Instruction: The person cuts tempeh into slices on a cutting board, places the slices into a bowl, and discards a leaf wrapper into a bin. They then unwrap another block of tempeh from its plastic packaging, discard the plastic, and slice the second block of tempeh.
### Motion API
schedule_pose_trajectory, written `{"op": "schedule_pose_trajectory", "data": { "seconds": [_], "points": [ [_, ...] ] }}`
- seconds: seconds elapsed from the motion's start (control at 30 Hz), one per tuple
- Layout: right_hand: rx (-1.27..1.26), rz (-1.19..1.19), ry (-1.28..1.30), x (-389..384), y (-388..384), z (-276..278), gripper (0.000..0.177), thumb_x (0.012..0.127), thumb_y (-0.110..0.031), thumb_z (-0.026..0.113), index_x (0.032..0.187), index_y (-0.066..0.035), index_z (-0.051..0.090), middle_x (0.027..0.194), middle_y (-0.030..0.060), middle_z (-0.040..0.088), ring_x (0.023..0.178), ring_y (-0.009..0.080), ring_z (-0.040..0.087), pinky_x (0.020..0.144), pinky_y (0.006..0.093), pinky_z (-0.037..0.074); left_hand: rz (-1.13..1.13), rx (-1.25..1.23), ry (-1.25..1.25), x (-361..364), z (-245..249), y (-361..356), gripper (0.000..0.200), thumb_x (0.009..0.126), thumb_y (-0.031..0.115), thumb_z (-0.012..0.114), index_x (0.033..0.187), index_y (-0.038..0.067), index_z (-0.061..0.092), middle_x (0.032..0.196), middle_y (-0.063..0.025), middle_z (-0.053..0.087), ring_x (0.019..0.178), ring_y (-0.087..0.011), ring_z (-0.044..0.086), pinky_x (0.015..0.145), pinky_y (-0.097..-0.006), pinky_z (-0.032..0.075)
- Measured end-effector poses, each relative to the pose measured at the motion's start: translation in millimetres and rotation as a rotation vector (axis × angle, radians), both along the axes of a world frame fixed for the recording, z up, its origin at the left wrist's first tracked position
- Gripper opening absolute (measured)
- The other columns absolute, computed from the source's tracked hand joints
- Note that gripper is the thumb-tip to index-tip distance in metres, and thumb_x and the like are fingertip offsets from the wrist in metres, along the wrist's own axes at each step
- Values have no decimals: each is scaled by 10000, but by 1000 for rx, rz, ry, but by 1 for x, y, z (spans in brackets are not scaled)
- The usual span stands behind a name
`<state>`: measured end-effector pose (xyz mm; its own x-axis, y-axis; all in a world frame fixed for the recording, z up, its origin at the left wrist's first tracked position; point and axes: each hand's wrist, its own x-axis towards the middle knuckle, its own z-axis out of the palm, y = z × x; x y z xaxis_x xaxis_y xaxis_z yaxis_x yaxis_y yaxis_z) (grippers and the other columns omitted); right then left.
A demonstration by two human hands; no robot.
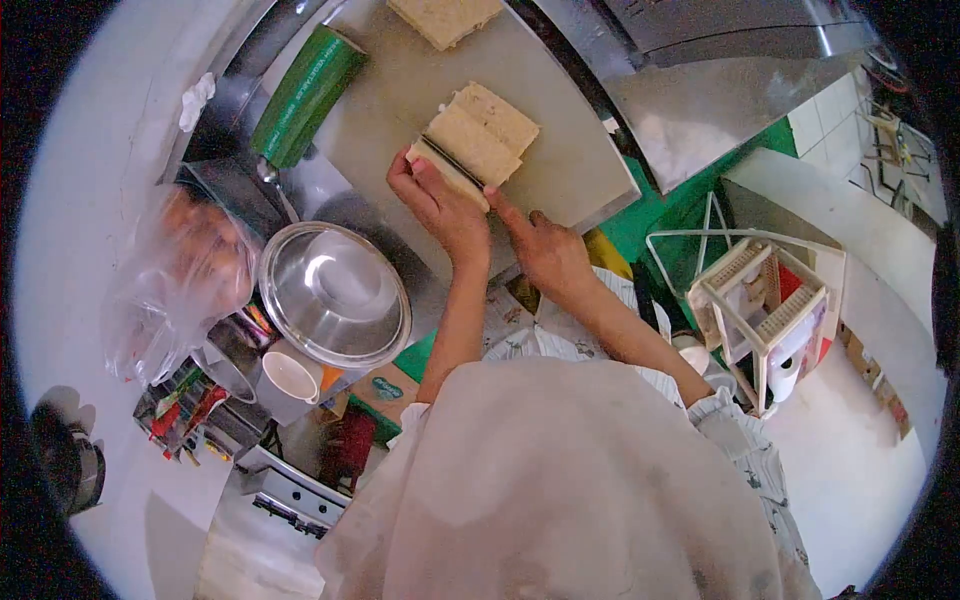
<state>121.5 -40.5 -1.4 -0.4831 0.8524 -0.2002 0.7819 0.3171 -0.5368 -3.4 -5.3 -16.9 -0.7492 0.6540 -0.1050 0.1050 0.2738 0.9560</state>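
Note:
On the pale cutting board (370,105) lies a tan, grainy block (490,125) that looks like tempeh, with cut lines across it. A dark knife blade (455,162), seen almost edge-on, stands between this block and a slice (447,178) on the near side. My left hand (450,215) is closed around the left end of the slice, thumb on top. My right hand (548,252) is at the blade's right end, index finger stretched along it; the knife's handle is hidden under the hand. A second tan block (445,18) rests at the board's far edge.
Left of the board lies a green cylinder with printed lettering (308,97). Nearer stand a steel bowl or lid (335,295), a white cup (291,376) and a clear plastic bag (185,270) with orange-brown contents. A cream rack (765,300) is at the right.

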Motion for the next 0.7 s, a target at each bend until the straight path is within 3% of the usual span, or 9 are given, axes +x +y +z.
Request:
{"op": "schedule_pose_trajectory", "data": {
  "seconds": [0.2, 0.27, 0.37, 0.6, 0.7],
  "points": [
    [-116, 14, 0, 10, -3, 7, 649, 847, -114, 444, 1418, -320, 215, 808, 207, 609, 543, 345, 611, 471, 475, 502, 37, 28, -34, -4, 2, 3, 473, 970, 431, 315, 1158, 6, 404, 1115, -162, 454, 1021, -263, 453, 913, -368, 348],
    [-176, 34, -108, 25, -14, 7, 651, 848, -116, 439, 1420, -318, 203, 883, 221, 603, 634, 372, 627, 539, 471, 521, 25, -4, -29, -3, 12, 3, 456, 974, 414, 312, 1159, 8, 404, 1124, -167, 456, 1026, -265, 454, 911, -367, 349],
    [-213, 43, -67, 51, -26, 21, 669, 839, -116, 450, 1422, -316, 189, 941, 223, 594, 727, 391, 628, 611, 458, 532, 47, 52, -104, -4, 0, 2, 438, 979, 391, 313, 1160, 4, 405, 1133, -169, 457, 1031, -269, 455, 916, -368, 346],
    [-227, 43, -74, 31, -5, 26, 692, 818, -100, 474, 1416, -306, 195, 885, 203, 616, 740, 387, 627, 619, 474, 525, 19, 92, 3, -7, -18, 0, 414, 979, 355, 326, 1160, -8, 407, 1126, -179, 457, 1037, -288, 458, 927, -369, 336],
    [-322, 29, -134, 27, 1, 28, 570, 883, -140, 487, 1397, -244, 265, 853, 213, 612, 736, 389, 599, 634, 475, 484, 18, 65, -41, -7, -15, 0, 413, 979, 351, 326, 1156, -14, 407, 1124, -183, 455, 1044, -292, 455, 933, -371, 332]
  ]
}}
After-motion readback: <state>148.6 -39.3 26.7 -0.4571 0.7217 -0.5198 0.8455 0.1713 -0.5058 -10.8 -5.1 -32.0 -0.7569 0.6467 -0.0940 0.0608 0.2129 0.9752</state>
